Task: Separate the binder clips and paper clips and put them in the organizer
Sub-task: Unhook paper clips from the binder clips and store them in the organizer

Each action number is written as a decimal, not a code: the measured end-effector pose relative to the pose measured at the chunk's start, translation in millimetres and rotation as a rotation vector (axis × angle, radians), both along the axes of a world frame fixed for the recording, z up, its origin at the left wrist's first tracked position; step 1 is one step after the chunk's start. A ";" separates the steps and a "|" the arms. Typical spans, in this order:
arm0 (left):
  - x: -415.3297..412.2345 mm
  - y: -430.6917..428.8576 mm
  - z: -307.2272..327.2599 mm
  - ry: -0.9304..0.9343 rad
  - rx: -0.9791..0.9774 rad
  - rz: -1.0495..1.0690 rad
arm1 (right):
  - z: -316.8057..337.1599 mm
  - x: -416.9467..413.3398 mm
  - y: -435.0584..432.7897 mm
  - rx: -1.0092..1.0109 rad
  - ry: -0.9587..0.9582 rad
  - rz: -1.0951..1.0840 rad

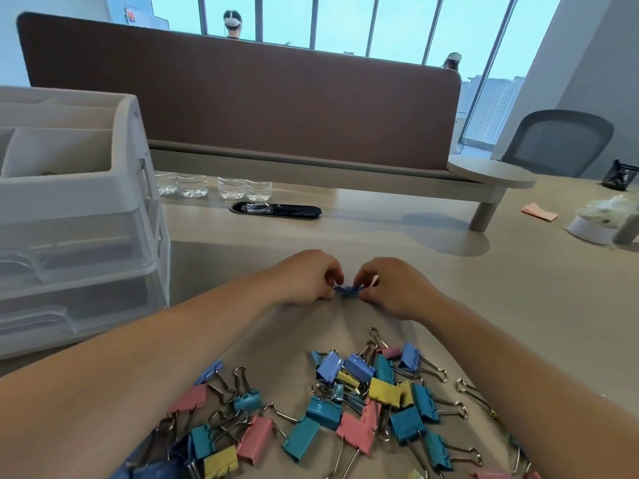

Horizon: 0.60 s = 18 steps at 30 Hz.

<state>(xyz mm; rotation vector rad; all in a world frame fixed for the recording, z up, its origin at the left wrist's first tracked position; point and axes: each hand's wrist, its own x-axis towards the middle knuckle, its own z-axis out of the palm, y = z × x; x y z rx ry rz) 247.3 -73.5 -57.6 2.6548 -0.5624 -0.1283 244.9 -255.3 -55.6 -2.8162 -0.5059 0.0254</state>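
We pinch a bunch of thin blue wire paper clips (348,291) with our left hand (304,280) and right hand (392,288), its long axis left-to-right on the smooth table (518,288), beyond the glossy binder clips (383,392)

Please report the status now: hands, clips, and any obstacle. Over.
Left grip and right grip both pinch blue paper clips. Binder clips piled nearer, unsorted. Organizer at left, nothing between.

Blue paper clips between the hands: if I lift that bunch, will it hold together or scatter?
Probably scatter unless pinched: the blue paper clips look like a loose bunch of thin wire, held by the left hand and right hand. Likely light. On the smooth table they should slide easily when pushed.
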 end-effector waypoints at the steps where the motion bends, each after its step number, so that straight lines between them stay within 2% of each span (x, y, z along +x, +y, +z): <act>1: 0.1 -0.9 -0.7 -0.013 0.003 0.002 | 0.2 0.0 1.7 -0.005 0.002 0.000; 18: 1.3 -22.1 0.9 -0.023 0.111 0.070 | 7.7 -1.4 12.7 -0.106 0.048 -0.022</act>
